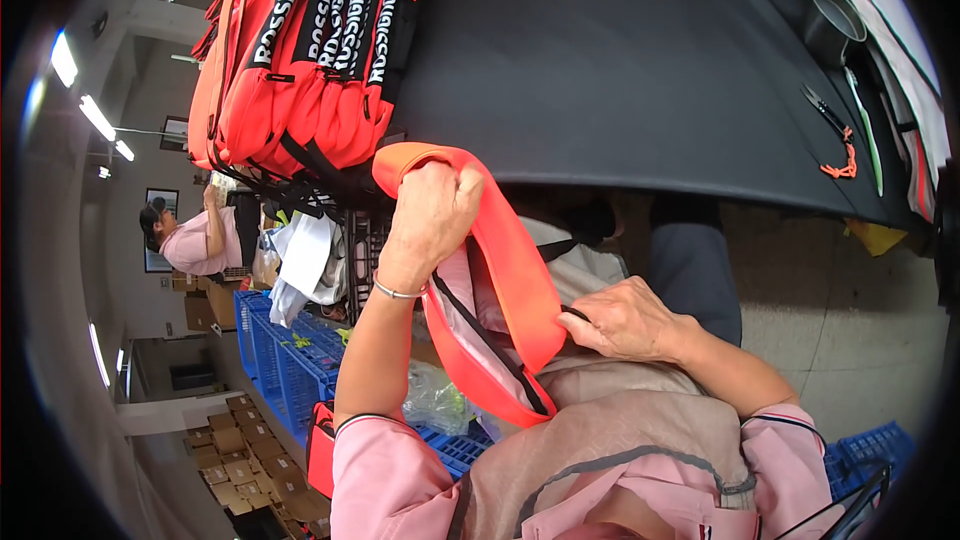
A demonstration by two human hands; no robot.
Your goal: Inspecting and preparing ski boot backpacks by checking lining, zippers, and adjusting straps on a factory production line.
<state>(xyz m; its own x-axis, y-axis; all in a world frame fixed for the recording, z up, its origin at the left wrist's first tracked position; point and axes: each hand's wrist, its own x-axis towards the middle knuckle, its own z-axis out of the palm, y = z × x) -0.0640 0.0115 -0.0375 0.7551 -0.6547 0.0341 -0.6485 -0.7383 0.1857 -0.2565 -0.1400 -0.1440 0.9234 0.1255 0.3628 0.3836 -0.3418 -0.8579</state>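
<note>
An orange-red fabric bag (518,275) hangs in front of my body, its mouth gaping and a black zipper running along the nearer edge. My left hand (432,212) is closed over the bag's upper left end, the fingertips hidden in the fabric. At the opposite side, my right hand (628,320) pinches a small black tab on the bag's edge between thumb and fingers. Pale lining shows inside the opening. A stack of similar red bags (330,110) with black bands and straps stands at the far left of the table.
The black-covered table (590,70) lies ahead. At its right are snips (825,112) with an orange cord, a green-and-white stick tool (866,135) and a dark cup (835,20). Blue crates (290,360) and plastic wrap (437,398) sit at left. Another person (200,235) works farther off.
</note>
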